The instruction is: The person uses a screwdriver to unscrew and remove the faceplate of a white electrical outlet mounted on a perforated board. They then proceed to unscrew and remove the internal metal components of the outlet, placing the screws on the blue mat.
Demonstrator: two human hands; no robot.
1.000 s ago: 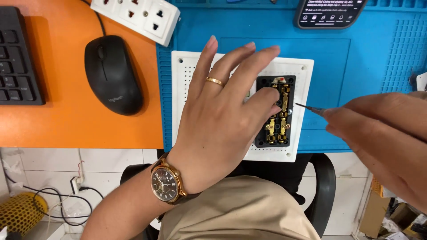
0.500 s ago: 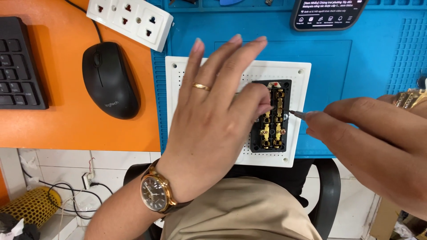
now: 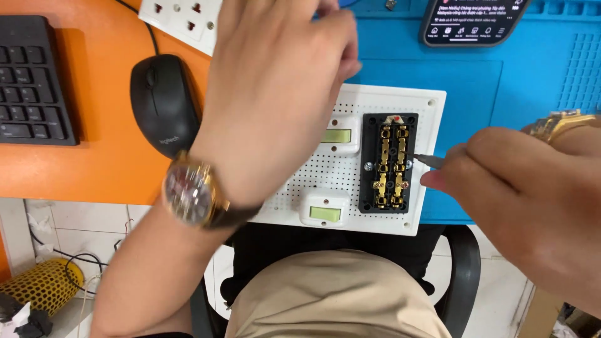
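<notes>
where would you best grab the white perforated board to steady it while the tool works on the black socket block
Probably by the bare left half of the white perforated plastic board, pressing down from above on its near-left edge. It lies flat on the blue mat, and the black rectangular socket block with brass contacts fills the right side, where the right hand brings in a thin metal tool. The left hand hovers there.

A black computer mouse sits on the orange counter, with a black keyboard to its left at the frame edge. A white power strip lies beyond the mouse. A phone with a lit screen rests on the blue mat. Below the counter, a yellow perforated cylinder lies on the tiled floor.
</notes>
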